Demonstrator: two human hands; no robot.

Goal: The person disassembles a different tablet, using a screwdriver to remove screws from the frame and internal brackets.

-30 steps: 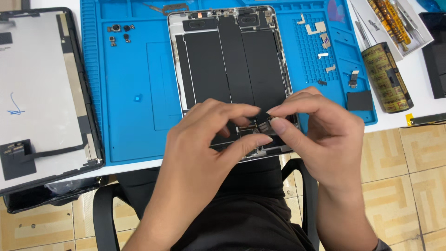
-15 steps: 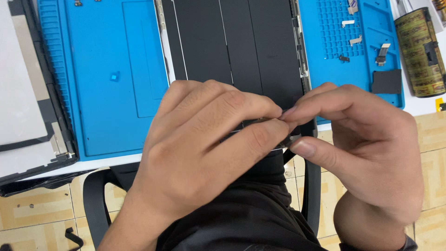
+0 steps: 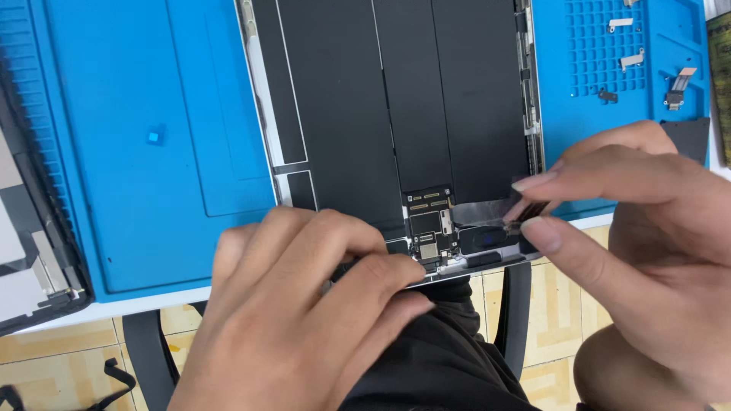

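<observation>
Opened tablet (image 3: 396,114) on blue mat (image 3: 152,175); left hand (image 3: 304,320) presses near edge, right hand (image 3: 640,221) pinches corner.

Bare blue mat (image 3: 152,190) left of opened tablet (image 3: 396,91); small parts (image 3: 632,61) crowding right.

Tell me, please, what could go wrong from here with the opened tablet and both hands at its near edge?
The right hand pinches a thin strip beside the small circuit board; a hard pull might tear it. The left hand presses the opened tablet where it overhangs the table edge, so it could tip. Loose small metal parts on the blue mat could be knocked away.
</observation>
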